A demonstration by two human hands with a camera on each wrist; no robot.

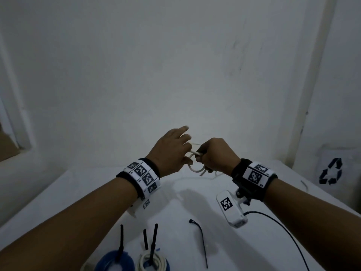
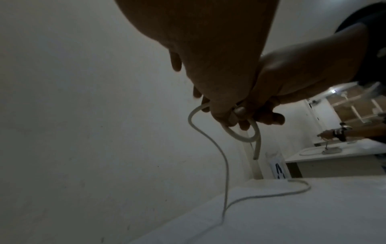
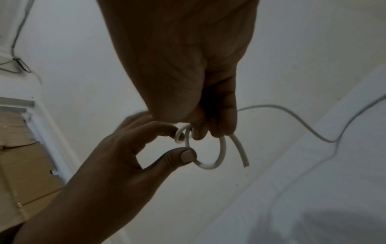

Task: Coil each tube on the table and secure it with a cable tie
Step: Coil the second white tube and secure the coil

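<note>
Dead center of the head view, a bit below the middle, both hands are up off the white table (image 1: 244,241) working one thin white tube (image 1: 195,170). The right hand (image 1: 216,155) is clenched around it, fingers curled over a small loop that hangs out below the fist, with the short cut end poking down just right of that loop. In the right wrist view you can see that loop really well, lower middle of the frame, and the stub end next to it.

The left hand (image 1: 172,151) is pinching the same loop: thumb pressed on its lower left edge, a curled finger on the strand up top, and the other fingers fanned out loosely toward the wall (image 1: 175,65). The rest of the tube trails down from the hands and snakes across the table toward the right edge of the left wrist frame.

Bottom of the head view, left of center, there's a blue coil (image 1: 115,261) and a white coil (image 1: 153,262), each with black cable tie tails sticking straight up. A loose black cable tie (image 1: 201,243) lies flat on the table right of them. There's a recycling sign (image 1: 331,171) on the wall at far right.
</note>
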